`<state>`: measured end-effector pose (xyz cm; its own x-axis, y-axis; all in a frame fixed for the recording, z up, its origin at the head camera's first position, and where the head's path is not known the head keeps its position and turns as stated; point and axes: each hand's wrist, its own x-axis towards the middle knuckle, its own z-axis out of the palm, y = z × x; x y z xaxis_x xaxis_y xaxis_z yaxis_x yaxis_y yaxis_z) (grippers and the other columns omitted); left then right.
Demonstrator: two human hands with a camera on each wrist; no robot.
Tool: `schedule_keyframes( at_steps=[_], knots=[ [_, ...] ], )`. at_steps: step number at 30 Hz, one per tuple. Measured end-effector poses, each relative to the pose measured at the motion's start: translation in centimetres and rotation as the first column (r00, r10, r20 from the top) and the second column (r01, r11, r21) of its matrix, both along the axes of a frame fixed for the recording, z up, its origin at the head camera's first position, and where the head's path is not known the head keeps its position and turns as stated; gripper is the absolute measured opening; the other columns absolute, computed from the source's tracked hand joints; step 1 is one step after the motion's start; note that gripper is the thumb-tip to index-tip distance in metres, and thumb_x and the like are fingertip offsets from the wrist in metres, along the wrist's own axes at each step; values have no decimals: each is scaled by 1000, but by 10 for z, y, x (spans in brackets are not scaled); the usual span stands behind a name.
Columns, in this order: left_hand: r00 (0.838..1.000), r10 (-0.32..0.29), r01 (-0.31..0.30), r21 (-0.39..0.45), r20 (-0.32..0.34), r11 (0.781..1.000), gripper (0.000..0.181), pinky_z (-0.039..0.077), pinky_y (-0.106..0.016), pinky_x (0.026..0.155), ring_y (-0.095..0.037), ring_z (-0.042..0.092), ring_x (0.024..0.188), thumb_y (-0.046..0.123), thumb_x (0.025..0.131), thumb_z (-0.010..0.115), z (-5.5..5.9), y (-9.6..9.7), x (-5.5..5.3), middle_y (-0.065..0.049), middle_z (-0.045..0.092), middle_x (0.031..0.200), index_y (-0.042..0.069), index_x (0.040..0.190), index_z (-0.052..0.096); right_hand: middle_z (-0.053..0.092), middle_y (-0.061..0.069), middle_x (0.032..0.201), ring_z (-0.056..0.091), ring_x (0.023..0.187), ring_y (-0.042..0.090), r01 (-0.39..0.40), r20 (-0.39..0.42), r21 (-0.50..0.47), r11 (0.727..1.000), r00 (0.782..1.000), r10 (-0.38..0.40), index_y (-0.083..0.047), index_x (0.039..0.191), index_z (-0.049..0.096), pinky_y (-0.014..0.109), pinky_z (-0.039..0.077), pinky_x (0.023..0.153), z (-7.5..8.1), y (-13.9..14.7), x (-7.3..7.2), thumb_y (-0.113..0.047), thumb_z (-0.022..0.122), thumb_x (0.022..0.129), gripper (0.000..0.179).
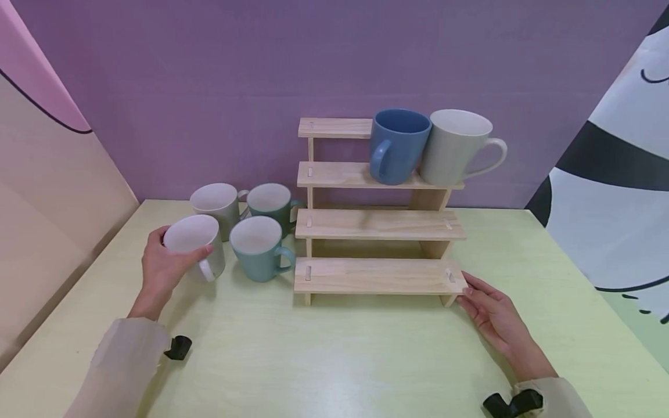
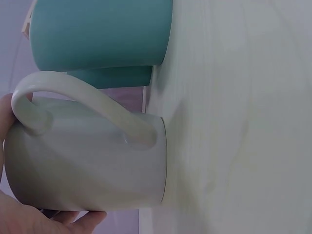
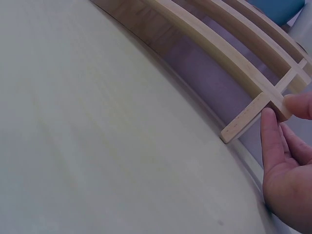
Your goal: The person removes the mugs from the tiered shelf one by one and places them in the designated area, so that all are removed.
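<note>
Head view: my left hand (image 1: pixel 159 267) curls round a white mug (image 1: pixel 194 245) standing on the pale green bench (image 1: pixel 334 354), thumb on its rim, beside a teal mug (image 1: pixel 258 248), a grey mug (image 1: pixel 216 204) and a green mug (image 1: pixel 272 204); my right hand (image 1: pixel 493 316), fingers straight, touches the lowest step's corner of the wooden stepped rack (image 1: pixel 378 276); a blue mug (image 1: pixel 397 145) and a cream mug (image 1: pixel 457 145) sit higher up.

Pale wooden rack (image 1: pixel 378 276), 1 blue mug (image 1: pixel 397 145), 2 teal mugs (image 1: pixel 258 247), pale-green table (image 1: pixel 324 354), purple wall (image 1: pixel 235 75)
</note>
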<state>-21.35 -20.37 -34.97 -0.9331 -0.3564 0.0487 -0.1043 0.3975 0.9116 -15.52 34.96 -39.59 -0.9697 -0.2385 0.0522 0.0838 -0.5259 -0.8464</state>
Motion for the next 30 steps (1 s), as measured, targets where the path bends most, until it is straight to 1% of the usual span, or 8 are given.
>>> schedule_keyframes(
  at_steps=[5,11,16,20,22,24,27,30],
  knots=[
    [999,-25,26,24,-26,999,95,38,-53,103,-36,39,128,30,76,80,-1,1,-2,-19,34,146,4,146,21,67,-3,119,66,106,12,9,3,7,1000,1000,-9,-13,119,67,22,52,88,1,0,0,3,37,100,39],
    [996,-66,68,40,-68,997,92,38,-47,102,-33,40,126,25,78,78,-2,1,-1,-19,33,145,2,145,19,67,-3,118,66,106,12,14,1,8,1000,1000,-14,-13,118,67,22,52,87,2,-1,1,3,39,99,38],
    [992,-107,109,30,-63,994,93,38,-46,100,-35,39,127,26,81,76,-1,-1,3,-22,31,145,-1,146,16,67,-3,118,66,106,12,13,-1,8,1000,1000,-13,-13,118,67,22,52,87,2,-2,1,3,41,99,37],
    [988,-139,140,11,-61,990,91,39,-42,96,-36,39,125,27,83,74,0,-4,3,-24,31,144,-3,146,15,67,-2,118,66,105,12,6,-7,-5,1000,1000,-6,-12,118,67,23,52,87,1,-2,1,4,40,99,37],
    [988,-146,146,-1,-57,989,91,39,-43,98,-36,38,126,28,84,72,2,-5,3,-25,30,145,-4,146,13,67,-2,118,66,106,12,3,-8,-9,1000,1000,-3,-12,118,67,23,52,87,0,-2,1,4,40,99,37],
    [988,-144,144,-2,-51,990,92,38,-46,103,-37,35,129,29,85,71,6,-7,3,-24,27,147,-3,147,12,67,-2,118,66,106,12,2,-8,-10,1000,1000,-2,-12,118,67,23,52,87,0,-2,0,4,40,99,37],
    [990,-135,136,2,-48,991,94,31,-52,110,-38,29,136,32,85,70,16,-7,2,-23,22,152,-1,149,9,67,-1,118,66,106,13,1,-4,-18,1000,1000,-1,-11,119,67,23,52,87,0,-2,0,4,40,99,37],
    [989,-133,133,-13,-64,991,94,28,-54,112,-39,25,140,34,84,71,25,-6,2,-20,20,154,0,149,11,67,-1,119,66,106,13,-4,-5,-30,1000,1000,3,-11,119,67,23,52,87,0,-2,0,5,40,99,37]
  ],
)
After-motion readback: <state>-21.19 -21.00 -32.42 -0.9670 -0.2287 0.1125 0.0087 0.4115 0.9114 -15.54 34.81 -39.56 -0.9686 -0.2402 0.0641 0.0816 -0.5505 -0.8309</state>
